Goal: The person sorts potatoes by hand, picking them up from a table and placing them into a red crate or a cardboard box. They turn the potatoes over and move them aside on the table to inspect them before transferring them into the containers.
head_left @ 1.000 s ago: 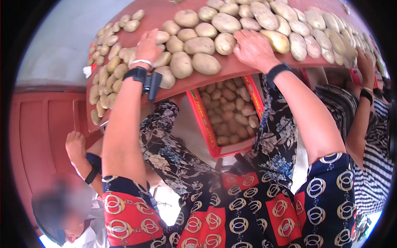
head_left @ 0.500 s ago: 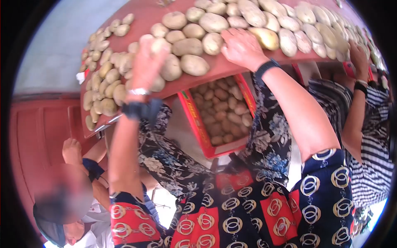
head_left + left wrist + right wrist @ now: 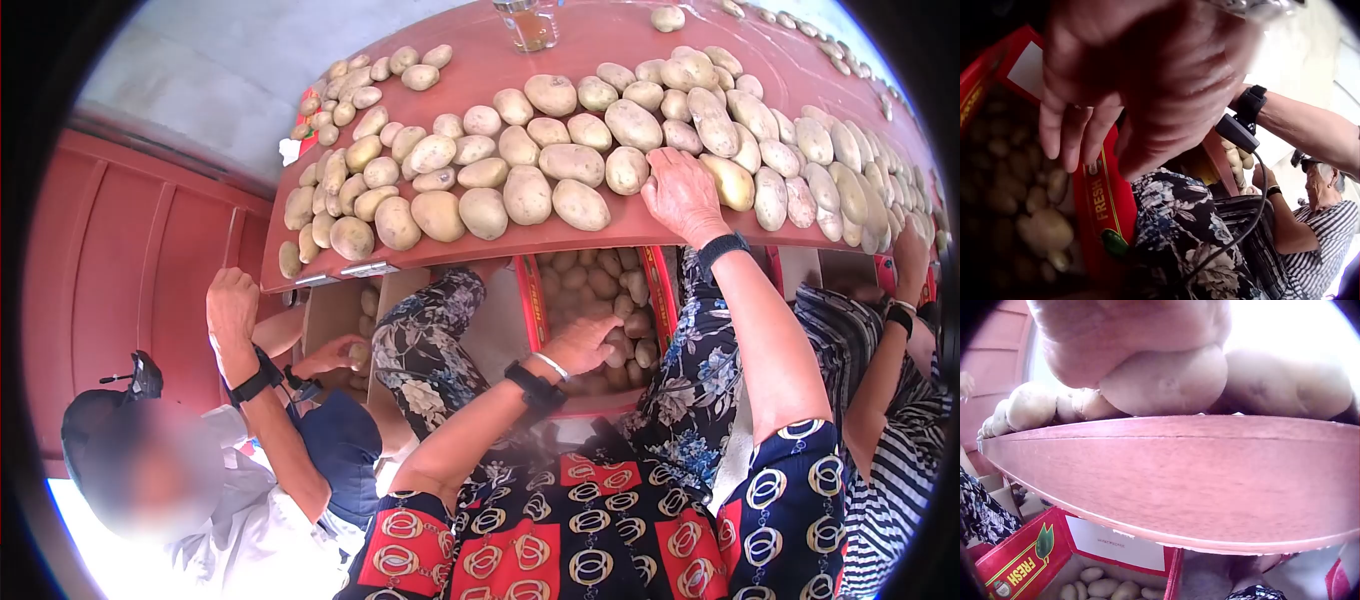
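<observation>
Over the red box [image 3: 535, 300] below the table, the left hand [image 3: 580, 345] hangs with its fingers loosely spread and pointing down. The left wrist view shows this hand [image 3: 1141, 81] holding nothing, above potatoes in the box, with one larger, paler potato [image 3: 1047, 230] below the fingers. Up on the red table [image 3: 460, 85], the right hand [image 3: 685, 195] rests at the front edge, its fingertips beside potatoes. In the right wrist view, the palm [image 3: 1129, 337] lies against a potato [image 3: 1169, 384] at the table edge.
Many potatoes [image 3: 570, 163] cover the table's front, with a glass jar [image 3: 530, 25] behind them. On the left a person in a cap reaches a hand [image 3: 335, 355] over a cardboard box [image 3: 325, 320]. A person in stripes [image 3: 890, 440] sits on the right.
The left hand has left the potatoes on the table and come down over the red box. The right hand stays at the table's front edge. The head view has shifted.
</observation>
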Tool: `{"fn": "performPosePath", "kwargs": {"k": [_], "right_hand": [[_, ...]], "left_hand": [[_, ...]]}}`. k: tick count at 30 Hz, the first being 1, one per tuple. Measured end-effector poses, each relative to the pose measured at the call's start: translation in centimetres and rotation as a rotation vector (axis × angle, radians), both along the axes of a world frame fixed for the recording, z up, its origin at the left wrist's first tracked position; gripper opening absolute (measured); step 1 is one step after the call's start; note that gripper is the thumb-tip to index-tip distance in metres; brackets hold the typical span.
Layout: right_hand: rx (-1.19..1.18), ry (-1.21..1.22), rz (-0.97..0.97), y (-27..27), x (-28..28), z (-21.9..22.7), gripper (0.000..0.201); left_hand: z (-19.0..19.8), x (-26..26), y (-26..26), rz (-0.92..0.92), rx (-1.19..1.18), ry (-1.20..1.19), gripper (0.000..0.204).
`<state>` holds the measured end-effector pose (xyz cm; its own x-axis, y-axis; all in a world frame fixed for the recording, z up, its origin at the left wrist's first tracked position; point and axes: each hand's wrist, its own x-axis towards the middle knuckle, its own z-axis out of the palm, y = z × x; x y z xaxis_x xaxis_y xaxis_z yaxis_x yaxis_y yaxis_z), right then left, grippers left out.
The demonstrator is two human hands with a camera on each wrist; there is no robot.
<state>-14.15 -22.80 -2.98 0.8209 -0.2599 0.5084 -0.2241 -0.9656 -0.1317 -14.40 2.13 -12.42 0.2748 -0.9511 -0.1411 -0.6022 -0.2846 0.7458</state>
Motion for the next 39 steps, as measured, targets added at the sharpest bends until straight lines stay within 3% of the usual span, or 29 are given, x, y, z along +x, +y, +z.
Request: {"fn": "performPosePath", "kwargs": {"k": [3, 8, 10, 12, 13, 14, 16, 17, 19, 20, 22, 26, 29, 31, 32, 34, 35, 37, 39], "right_hand": [[0.024, 0.018, -0.009, 0.1, 0.0, 0.1, 0.016], [0.0, -0.036, 0.011, 0.0, -0.1, 0.0, 0.016], [-0.002, -0.048, 0.009, 0.1, 0.1, -0.1, 0.016], [-0.017, -0.089, 0.041, 0.0, 0.0, -0.2, 0.017], [-0.029, -0.078, 0.022, -0.1, -0.1, -0.3, 0.017], [-0.025, -0.065, 0.019, -0.1, 0.1, -0.5, 0.017], [-0.024, -0.059, 0.013, -0.3, 0.1, -0.3, 0.018], [-0.02, -0.066, 0.017, -0.1, 0.1, -0.3, 0.018], [-0.007, -0.06, -0.002, -0.1, 0.0, -0.2, 0.018], [0.008, -0.037, 0.004, -0.1, 0.0, -0.2, 0.018], [0.045, 0.027, -0.009, 0.0, -0.1, 0.1, 0.019], [0.062, 0.04, -0.012, 0.2, -0.2, 0.0, 0.02], [0.072, 0.059, -0.021, 0.0, -0.2, 0.1, 0.02], [0.077, 0.048, -0.003, 0.0, -0.1, -0.1, 0.021], [0.078, 0.046, -0.005, 0.1, -0.1, -0.1, 0.021], [0.068, 0.014, -0.013, 0.2, -0.2, -0.1, 0.02], [0.061, 0.015, -0.015, 0.2, -0.3, 0.0, 0.02], [0.079, 0.042, -0.01, 0.1, -0.3, 0.3, 0.021], [0.094, 0.021, 0.008, 0.2, -0.4, 0.0, 0.022]], "left_hand": [[2.6, 2.2, 0.3, -0.033, -0.107, -0.018, 0.039], [10.4, 8.1, -0.2, 0.376, -0.535, -0.22, 0.028], [13.4, 11.5, -0.1, 0.479, -0.599, -0.433, 0.029], [15.0, 15.3, 0.2, 0.592, -0.572, -0.573, 0.04], [14.2, 18.3, 0.7, 0.557, -0.565, -0.702, 0.05], [13.8, 20.6, 1.5, 0.544, -0.585, -0.679, 0.05], [13.2, 24.4, 2.2, 0.551, -0.277, -1.033, 0.06], [12.3, 25.8, 2.4, 0.543, -0.297, -1.019, 0.06], [10.8, 27.3, 2.6, 0.551, -0.122, -0.816, 0.061], [11.2, 26.8, 2.3, 0.543, -0.128, -0.809, 0.061], [12.8, 25.7, 2.0, 0.544, 0.076, -0.739, 0.06], [12.0, 26.4, 2.4, 0.535, 0.053, -0.79, 0.059], [12.8, 25.6, 2.3, 0.602, -0.03, -0.682, 0.054], [13.7, 23.2, 2.2, 0.69, -0.351, -0.592, 0.053], [15.1, 20.0, 1.8, 0.787, -0.363, -0.465, 0.048], [14.6, 16.4, 2.2, 0.717, -0.458, -0.001, 0.044], [14.3, 14.0, 2.4, 0.672, -0.446, 0.015, 0.041], [13.2, 8.2, 2.1, 0.671, -0.506, 0.376, 0.036], [10.2, 4.6, 2.3, 0.6, -0.445, 0.388, 0.039]]}}
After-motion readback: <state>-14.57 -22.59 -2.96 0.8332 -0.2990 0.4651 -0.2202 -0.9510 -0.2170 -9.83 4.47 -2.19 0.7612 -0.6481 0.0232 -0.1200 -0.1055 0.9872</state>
